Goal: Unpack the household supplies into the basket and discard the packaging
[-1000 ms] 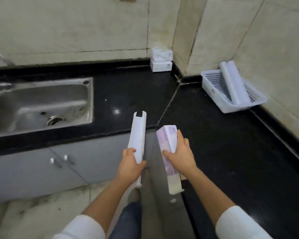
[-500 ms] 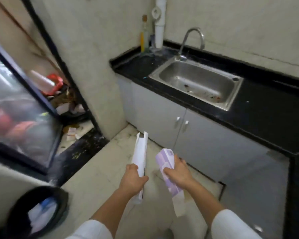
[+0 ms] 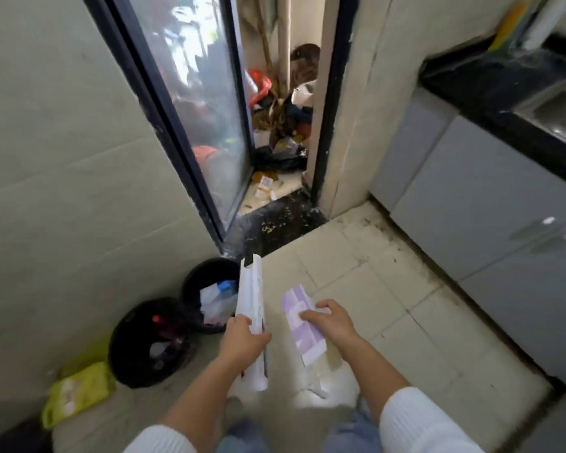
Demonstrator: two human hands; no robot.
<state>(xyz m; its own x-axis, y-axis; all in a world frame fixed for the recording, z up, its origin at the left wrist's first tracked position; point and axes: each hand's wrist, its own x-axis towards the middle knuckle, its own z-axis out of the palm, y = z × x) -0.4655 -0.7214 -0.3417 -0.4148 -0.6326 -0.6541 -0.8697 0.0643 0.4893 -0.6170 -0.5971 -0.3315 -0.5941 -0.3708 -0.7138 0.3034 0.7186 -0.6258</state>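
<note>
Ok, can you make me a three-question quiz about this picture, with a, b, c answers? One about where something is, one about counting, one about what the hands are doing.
1. Where are the black bins?
a) on the counter
b) on the floor by the wall
c) inside the cupboard

2. How many black bins are there?
a) one
b) two
c) four

3. What is the left hand doing?
a) holding a white box
b) resting empty
c) opening the glass door

Answers: 1 b, the bins stand on the tiles beside the wall. 2 b, one nearer bin and a farther bin behind it. 3 a, its fingers wrap the long white box, while the right hand holds a purple box.
</note>
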